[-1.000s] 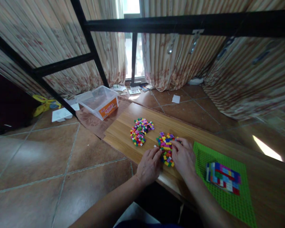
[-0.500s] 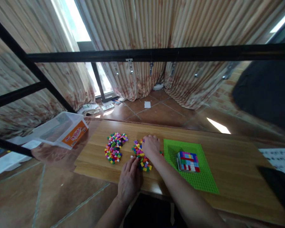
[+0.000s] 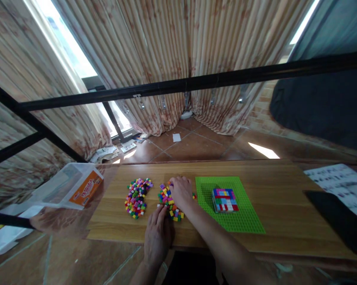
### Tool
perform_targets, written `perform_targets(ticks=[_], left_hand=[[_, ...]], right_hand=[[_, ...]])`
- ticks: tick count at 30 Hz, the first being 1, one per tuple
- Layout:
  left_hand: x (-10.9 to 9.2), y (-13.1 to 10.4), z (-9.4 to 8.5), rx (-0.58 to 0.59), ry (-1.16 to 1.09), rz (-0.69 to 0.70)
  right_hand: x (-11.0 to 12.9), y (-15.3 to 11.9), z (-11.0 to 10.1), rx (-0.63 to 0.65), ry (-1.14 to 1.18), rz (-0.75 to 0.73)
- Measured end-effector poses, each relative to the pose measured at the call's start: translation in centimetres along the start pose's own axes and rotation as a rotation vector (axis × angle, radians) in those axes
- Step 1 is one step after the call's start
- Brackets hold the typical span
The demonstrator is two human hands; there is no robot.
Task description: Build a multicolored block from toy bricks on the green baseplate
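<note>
Small coloured toy bricks [image 3: 176, 214] lie in a loose pile at the middle of the table. My right hand [image 3: 181, 192] bends over this pile with its fingers curled down among the bricks; what the fingertips grip is hidden. At the pile's near left edge is my left hand [image 3: 157, 233], fingers drawn together, with small white bricks at its tips; I cannot make out what it holds. Right of my hands, a multicoloured block built of bricks [image 3: 225, 200] sits on a green studded baseplate [image 3: 249, 215].
A second pile of mixed bricks [image 3: 136, 198] lies to the left on the wooden table [image 3: 109, 221]. Beyond the table's left end stands a clear plastic box [image 3: 83, 190] with an orange label. A black flat object [image 3: 334, 221] and a printed sheet [image 3: 338, 190] are at the right.
The camera view has tilted and shifted, so the whole scene sits slightly lower and further left at the table. Both hands stay at the same brick pile.
</note>
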State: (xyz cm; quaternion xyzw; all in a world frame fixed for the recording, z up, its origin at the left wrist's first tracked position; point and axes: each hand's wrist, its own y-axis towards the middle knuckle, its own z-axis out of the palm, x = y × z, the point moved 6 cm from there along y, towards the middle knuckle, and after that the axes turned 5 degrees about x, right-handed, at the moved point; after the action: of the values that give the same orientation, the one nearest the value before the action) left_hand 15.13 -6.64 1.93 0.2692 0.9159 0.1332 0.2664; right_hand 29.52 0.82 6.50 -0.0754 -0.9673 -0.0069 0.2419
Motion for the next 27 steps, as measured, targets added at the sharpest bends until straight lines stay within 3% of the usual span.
perform_targets(ticks=[4,7,11,14,16,21,24,27], left_hand=[[0.1,0.1,-0.1,0.001,0.002,-0.003],[0.2,0.1,-0.1,-0.004,0.003,-0.01],[0.4,0.0,-0.2,-0.01,0.0,-0.022],[0.6,0.0,-0.2,-0.01,-0.013,-0.035],[0.7,0.0,-0.3,-0.01,-0.022,-0.05],[0.7,0.1,-0.5,-0.01,-0.064,-0.109],[0.5,0.2,-1.0,-0.027,-0.099,-0.138],[0.1,0.2,-1.5,-0.044,-0.12,-0.15]], right_hand=[[0.8,-3.5,-1.9,-0.062,0.133,-0.107],[0.0,-7.4,-3.1,-0.104,0.56,-0.202],[-4.4,-12.5,-3.7,-0.08,0.989,-0.099],[-9.0,-15.3,-4.1,-0.07,1.137,0.059],[-12.3,-16.5,-4.4,-0.109,1.188,0.18],[-19.2,-18.1,-5.1,-0.367,1.145,0.444],[-20.6,-17.9,-5.4,-0.455,1.065,0.457],[-20.4,-17.2,-5.5,-0.477,1.007,0.37]])
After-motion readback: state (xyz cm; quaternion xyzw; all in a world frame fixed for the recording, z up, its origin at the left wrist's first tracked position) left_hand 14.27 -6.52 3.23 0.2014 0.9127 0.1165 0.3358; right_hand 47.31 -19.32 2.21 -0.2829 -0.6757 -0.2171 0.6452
